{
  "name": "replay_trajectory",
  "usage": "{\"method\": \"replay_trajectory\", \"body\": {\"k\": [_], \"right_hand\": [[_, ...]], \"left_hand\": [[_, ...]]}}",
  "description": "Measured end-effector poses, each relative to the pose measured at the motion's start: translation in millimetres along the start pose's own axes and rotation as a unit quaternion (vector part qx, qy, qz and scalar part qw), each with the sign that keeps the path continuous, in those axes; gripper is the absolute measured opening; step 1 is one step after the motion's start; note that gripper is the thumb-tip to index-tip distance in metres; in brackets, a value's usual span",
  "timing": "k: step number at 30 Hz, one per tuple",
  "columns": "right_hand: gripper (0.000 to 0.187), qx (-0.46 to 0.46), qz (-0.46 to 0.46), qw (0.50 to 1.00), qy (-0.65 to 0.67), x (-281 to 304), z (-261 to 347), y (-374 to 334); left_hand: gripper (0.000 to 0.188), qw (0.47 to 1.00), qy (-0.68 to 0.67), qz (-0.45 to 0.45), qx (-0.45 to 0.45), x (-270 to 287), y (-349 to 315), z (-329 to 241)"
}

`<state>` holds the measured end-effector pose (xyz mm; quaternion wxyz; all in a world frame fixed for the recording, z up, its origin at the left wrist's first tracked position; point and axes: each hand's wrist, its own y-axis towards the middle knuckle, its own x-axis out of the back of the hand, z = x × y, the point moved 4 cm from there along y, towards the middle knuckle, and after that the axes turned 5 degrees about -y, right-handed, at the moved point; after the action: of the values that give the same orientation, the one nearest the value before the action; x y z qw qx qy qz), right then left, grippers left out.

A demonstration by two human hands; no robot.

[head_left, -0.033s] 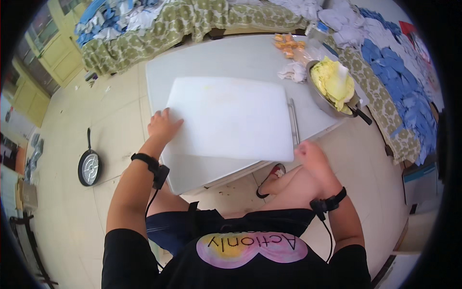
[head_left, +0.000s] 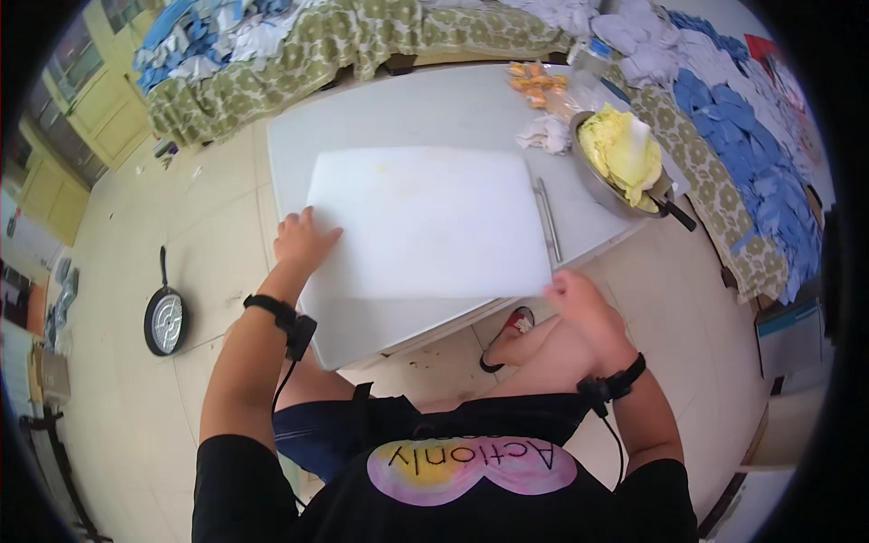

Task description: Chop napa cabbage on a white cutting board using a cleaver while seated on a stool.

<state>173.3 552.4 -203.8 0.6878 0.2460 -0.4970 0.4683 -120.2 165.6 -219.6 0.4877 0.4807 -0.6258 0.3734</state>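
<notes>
A white rectangular cutting board lies on the pale table. My left hand rests at its left edge with fingers spread, the thumb apart and over the surface. At the board's near right corner, my right hand has its fingers curled in and touching the corner; the fingertips are partly hidden. Just beyond the board's right edge lies a slim metal bar-like thing, its exact kind unclear. Farther right, a metal bowl holds pale yellow-green cabbage leaves, and a dark handle sticks out beside it.
The table also carries a crumpled white cloth and orange packets at the far right. A black frying pan sits on the floor to the left. Cloth-covered furniture with piled blue garments borders the table.
My right hand has moved slightly left, onto the board's near right corner. The board has shifted a little left at its far side. My left hand stays at its edge.
</notes>
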Motion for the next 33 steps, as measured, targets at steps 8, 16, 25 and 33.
{"method": "replay_trajectory", "body": {"k": [8,16,25,33], "right_hand": [[0.027,0.021,-0.072,0.997,0.005,-7,17,16],[0.016,-0.077,-0.444,0.865,-0.22,178,-97,66],[0.039,-0.238,-0.319,0.903,-0.163,211,-172,105],[0.051,-0.306,-0.092,0.724,0.611,92,-200,119]], "left_hand": [[0.073,0.996,0.01,-0.084,0.008,-12,-43,-9],[0.075,0.993,0.034,-0.107,0.034,-13,-50,-15],[0.073,0.996,0.034,-0.072,0.036,-9,-47,-16],[0.075,0.994,0.006,-0.11,0.0,-14,-53,-3]]}}
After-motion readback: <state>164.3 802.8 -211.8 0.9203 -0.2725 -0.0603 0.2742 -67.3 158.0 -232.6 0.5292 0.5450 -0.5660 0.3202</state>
